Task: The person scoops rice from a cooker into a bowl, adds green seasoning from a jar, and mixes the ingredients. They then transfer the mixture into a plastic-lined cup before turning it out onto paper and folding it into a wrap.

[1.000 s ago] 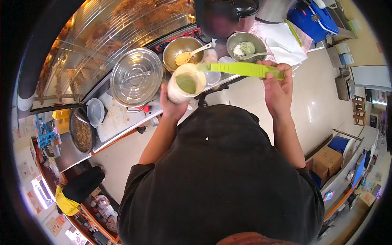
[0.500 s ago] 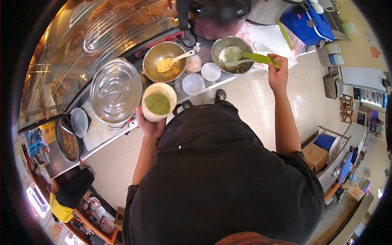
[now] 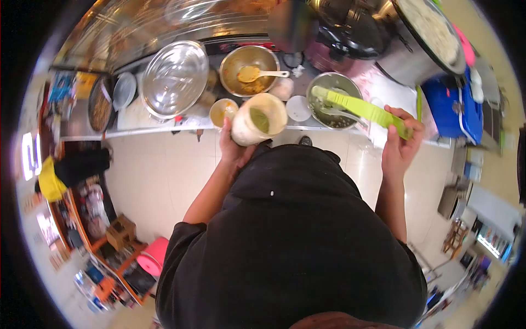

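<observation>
Fingers of the left hand (image 3: 233, 145) are wrapped round the base of a cream tub (image 3: 257, 126), tilted so you can see the green paste (image 3: 259, 119) inside. Right hand (image 3: 399, 143) has its fingers curled tight on the handle end of a lime-green spatula (image 3: 361, 108), whose blade sits in the steel bowl (image 3: 334, 100) just beyond that hand, out over the tabletop (image 3: 164, 130) edge.

My read: this is the scooping step, moving stuff from that bowl into the tub. Next move would probably need a loaded blade lifted clear of the rim and swung left to the tub mouth, with the tub kept tilted towards it so nothing drips on the floor.

Counting, going outward from the fingers:
- one tub, one spatula
- one small cup of orange sauce (image 3: 223, 111) just left of the tub, touching or nearly so, can't tell
- one little white lid or dish (image 3: 299, 108) between tub and bowl
- two steel bowls: the scooped one, and a second bowl (image 3: 249, 70) with yellow mix and a spoon (image 3: 263, 73)
- one big domed pot lid (image 3: 175, 78) further left
- one dark rice cooker (image 3: 350, 33) at the back
- one blue cooler (image 3: 455, 104) past the right hand
</observation>
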Demonstrator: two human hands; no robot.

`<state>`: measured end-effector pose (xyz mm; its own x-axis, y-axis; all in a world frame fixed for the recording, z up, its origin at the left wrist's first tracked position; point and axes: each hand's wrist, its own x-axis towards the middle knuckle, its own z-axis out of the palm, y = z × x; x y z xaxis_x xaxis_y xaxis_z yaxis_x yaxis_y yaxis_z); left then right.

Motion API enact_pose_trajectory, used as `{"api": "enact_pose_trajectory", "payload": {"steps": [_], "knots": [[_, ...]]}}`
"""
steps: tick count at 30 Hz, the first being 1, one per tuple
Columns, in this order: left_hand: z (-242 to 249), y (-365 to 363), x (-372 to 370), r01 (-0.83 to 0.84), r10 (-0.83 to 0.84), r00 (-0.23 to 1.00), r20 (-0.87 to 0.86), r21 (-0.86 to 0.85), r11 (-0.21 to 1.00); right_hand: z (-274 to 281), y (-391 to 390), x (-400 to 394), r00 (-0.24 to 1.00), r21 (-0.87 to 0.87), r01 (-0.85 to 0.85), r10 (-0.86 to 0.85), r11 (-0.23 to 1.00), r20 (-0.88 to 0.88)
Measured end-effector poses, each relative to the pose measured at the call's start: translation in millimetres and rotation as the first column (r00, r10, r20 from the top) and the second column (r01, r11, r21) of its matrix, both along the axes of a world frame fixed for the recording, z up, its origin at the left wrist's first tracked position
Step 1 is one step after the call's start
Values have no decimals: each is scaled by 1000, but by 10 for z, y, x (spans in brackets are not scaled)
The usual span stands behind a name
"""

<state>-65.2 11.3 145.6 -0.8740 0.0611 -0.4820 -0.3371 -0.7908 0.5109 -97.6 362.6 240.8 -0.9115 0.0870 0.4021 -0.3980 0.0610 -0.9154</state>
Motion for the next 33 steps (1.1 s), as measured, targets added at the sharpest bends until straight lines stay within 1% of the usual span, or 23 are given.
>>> {"api": "enact_pose_trajectory", "payload": {"steps": [1, 2, 3, 4, 6, 7, 9, 10, 12, 15, 16, 18, 19, 20, 22, 23, 25, 26, 27, 29, 30, 31, 33], "knots": [[-19, 64, 24, -3, 4, 994, -113, 7, 1000, 122, -77, -10, 993, -57, -117, 115, 992, -27], [-18, 118, 64, -38, 37, 994, -107, -2, 999, 229, -156, -32, 974, -106, -226, 221, 968, -57], [10, 144, 122, -55, 56, 991, -120, 13, 998, 322, -249, -50, 920, -53, -391, 390, 919, -34], [50, 176, 185, -59, 63, 989, -133, 32, 998, 333, -387, -61, 856, 63, -510, 514, 858, -65], [-4, 182, 330, -82, 94, 986, -139, 85, 993, 536, -640, -57, 751, 380, -584, 655, 717, -81], [-29, 149, 427, -92, 103, 990, -100, 105, 990, 600, -733, -85, 688, 401, -625, 716, 669, -122], [-55, 68, 617, -140, 150, 987, -59, 144, 980, 704, -800, -118, 675, 361, -631, 715, 687, -179], [-74, 42, 698, -171, 182, 982, -54, 165, 971, 704, -839, -128, 656, 367, -654, 738, 662, -161], [-159, -82, 833, -201, 212, 975, -66, 142, 969, 653, -917, -132, 616, 386, -694, 779, 607, -118], [-337, -315, 990, -245, 258, 963, -71, 157, 957, 565, -1094, -98, 673, 315, -678, 733, 663, -95], [-361, -408, 1038, -256, 271, 960, -67, 169, 952, 384, -1109, -84, 757, 185, -637, 653, 748, -34], [-364, -623, 1154, -382, 386, 922, 4, 156, 911, 238, -1154, -110, 855, 36, -517, 514, 856, 67], [-358, -741, 1195, -427, 426, 904, 38, 147, 892, 178, -1154, -119, 896, -31, -425, 425, 905, 125], [-353, -912, 1262, -425, 430, 903, -1, 151, 892, 67, -1100, -141, 939, 6, -306, 301, 952, 167], [-301, -1254, 1411, -479, 481, 877, 9, 121, 870, -224, -924, -203, 972, 90, -50, 28, 995, 234], [-310, -1449, 1506, -500, 502, 865, 4, 103, 860, -353, -854, -236, 976, 231, 24, -74, 973, 207], [-344, -1828, 1699, -475, 480, 876, -35, 103, 874, -599, -877, -349, 960, 481, 164, -251, 861, 122], [-372, -2005, 1768, -469, 476, 878, -53, 103, 877, -696, -1005, -441, 960, 504, 182, -263, 844, 93], [-362, -2158, 1827, -488, 491, 871, -23, 74, 870, -799, -1122, -572, 959, 526, 201, -275, 826, 65], [-337, -2427, 1915, -508, 507, 861, 41, 14, 861, -1130, -1217, -905, 951, 634, 168, -293, 755, 97], [-405, -2591, 1972, -463, 465, 885, -12, 71, 884, -1451, -1153, -1138, 962, 565, 123, -237, 816, 133], [-352, -2686, 1988, -471, 471, 882, 17, 34, 881, -1669, -1046, -1250, 969, 489, 85, -186, 868, 162], [-250, -2818, 1997, -445, 446, 894, -46, 21, 895, -1372, -1138, -1116, 928, 595, -39, -192, 803, 320]]}}
